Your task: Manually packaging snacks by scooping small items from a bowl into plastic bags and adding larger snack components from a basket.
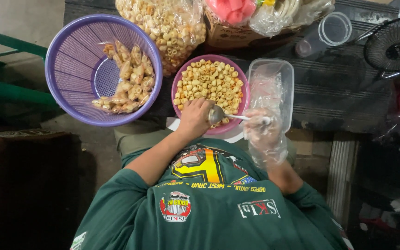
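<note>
Dark slatted boards (339,88) fill the upper right of the head view, and everything is laid out on them or on the floor just beside them. At the upper left a purple mesh basket (65,51) is seen, with small filled packets (128,81) heaped against its right wall. A large clear bag of snacks (172,23) is propped at the top centre, next to a cardboard box (228,37). Below these, in the middle of the frame, a pink bowl (178,88) is filled with pale ring-shaped snacks (211,81). A clear plastic container (274,74) is set just right of the bowl, a clear cup (334,28) lies further up, and a small black fan (396,46) is cut off by the upper right edge. A green chair (5,88) is partly shown at the left edge. The left hand (193,118) is rested on the near rim of the bowl with its fingers curled; whether anything is gripped in it cannot be told. The right hand (261,127), covered in a loose clear plastic glove, is closed around the handle of a metal spoon (218,113), whose scoop is held at the bowl's near edge, touching the left hand. A green printed shirt (209,217) takes up the bottom of the frame.
</note>
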